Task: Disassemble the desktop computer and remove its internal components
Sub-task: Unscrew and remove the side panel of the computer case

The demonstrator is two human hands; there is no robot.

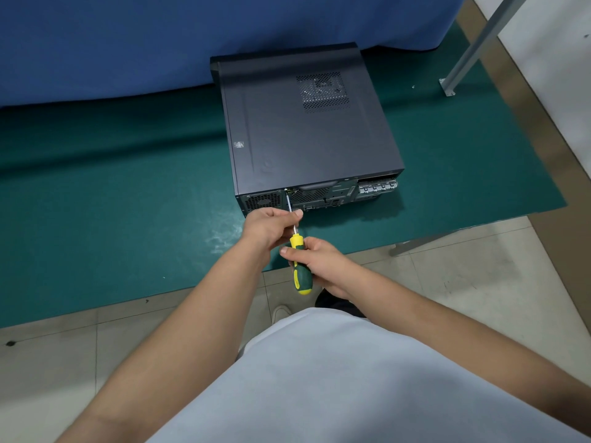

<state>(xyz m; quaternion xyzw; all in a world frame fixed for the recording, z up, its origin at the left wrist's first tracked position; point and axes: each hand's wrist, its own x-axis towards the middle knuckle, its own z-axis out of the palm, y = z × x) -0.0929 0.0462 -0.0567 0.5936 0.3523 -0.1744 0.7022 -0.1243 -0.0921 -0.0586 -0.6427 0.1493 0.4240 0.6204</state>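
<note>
While the desktop computer lies flat on the green surface at twelve o'clock, my right hand grips the screwdriver handle and my left hand pinches its shaft. I judge I must keep the tip square on the rear-panel screw, pressing in while turning.

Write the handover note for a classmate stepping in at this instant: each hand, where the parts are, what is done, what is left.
Left hand pinches the screwdriver shaft, guiding it.
Right hand grips its yellow-green handle.
The tip sits at a screw on the rear panel of the computer case, which lies flat on the green mat.
Done: nothing visibly removed; cover on.
Left: rear screws, cover, all internals.
</note>
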